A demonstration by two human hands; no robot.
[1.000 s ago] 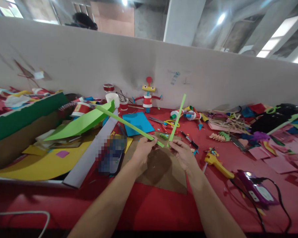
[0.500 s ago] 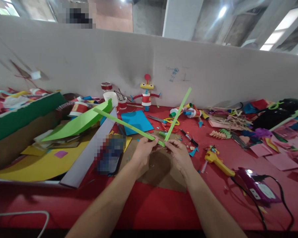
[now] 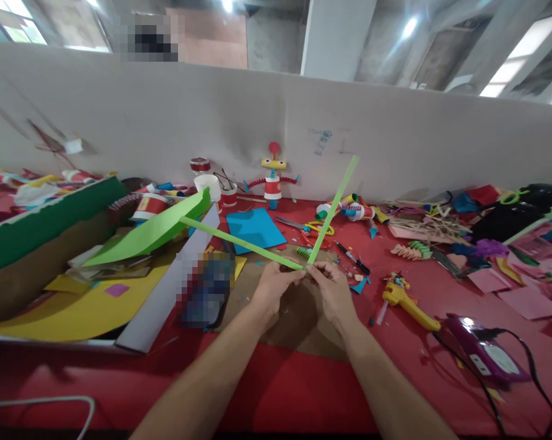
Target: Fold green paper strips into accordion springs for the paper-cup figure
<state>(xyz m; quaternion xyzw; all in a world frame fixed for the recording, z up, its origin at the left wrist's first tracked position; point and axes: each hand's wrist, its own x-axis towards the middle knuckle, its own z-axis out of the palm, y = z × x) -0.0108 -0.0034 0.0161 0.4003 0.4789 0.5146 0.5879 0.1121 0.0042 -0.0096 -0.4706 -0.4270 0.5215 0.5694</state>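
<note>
My left hand (image 3: 274, 288) pinches the near end of a long green paper strip (image 3: 239, 243) that runs away to the left. My right hand (image 3: 331, 289) pinches the near end of a second green paper strip (image 3: 333, 209) that rises up and to the right. The two strip ends meet between my fingertips, forming a V above a brown cardboard sheet (image 3: 298, 330) on the red table (image 3: 285, 391). Both hands are closed on the strips.
A yellow glue gun (image 3: 408, 304) and a purple device with a black cord (image 3: 480, 355) lie to the right. A cardboard box with green and yellow paper (image 3: 74, 269) stands at the left. A blue sheet (image 3: 253, 228), scissors (image 3: 310, 226), a paper-cup robot (image 3: 272, 178) and scraps lie behind.
My hands have come together, so the near ends of the two strips now touch. The right strip has tilted further to the right.
</note>
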